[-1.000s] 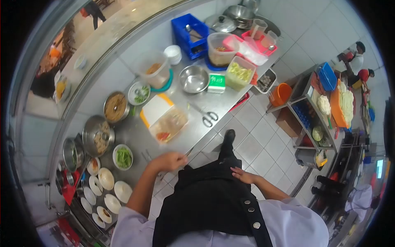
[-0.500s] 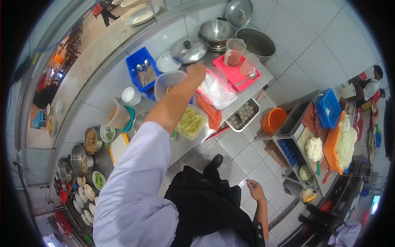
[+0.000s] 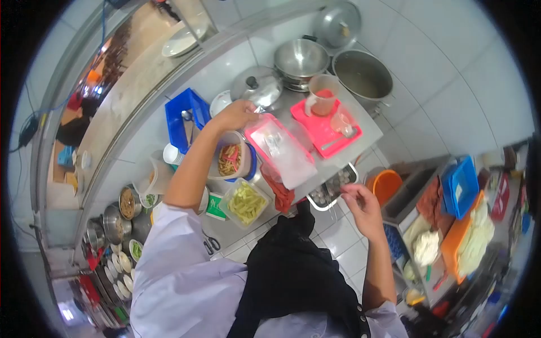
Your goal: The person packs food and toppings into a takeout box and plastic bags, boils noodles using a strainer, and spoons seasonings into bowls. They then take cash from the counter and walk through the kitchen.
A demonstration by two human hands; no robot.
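My left hand (image 3: 236, 116) is closed at the upper corner of a pink tray (image 3: 252, 135), its fingertips pinching what looks like clear plastic (image 3: 260, 110). Clear and white plastic bags (image 3: 282, 152) lie in that tray. Just below the hand is a tub of cut food pieces (image 3: 230, 159), with a square tub of pale green slices (image 3: 247, 204) nearer my body. My right hand (image 3: 363, 209) hangs in the air with curved fingers apart and holds nothing, beside a metal tray of round items (image 3: 326, 197).
Another pink tray (image 3: 332, 147) bears a measuring jug (image 3: 322, 96) and a spoon. Behind stand a lidded pan (image 3: 256, 89), steel bowls (image 3: 301, 58) and a large pot (image 3: 363, 76). An orange bucket (image 3: 384, 186) and a shelf with a blue bin (image 3: 461, 186) are to the right.
My left hand has moved from over the tub area to the pink tray's corner. My right hand has risen from beside my body towards the counter edge. The view has shifted.
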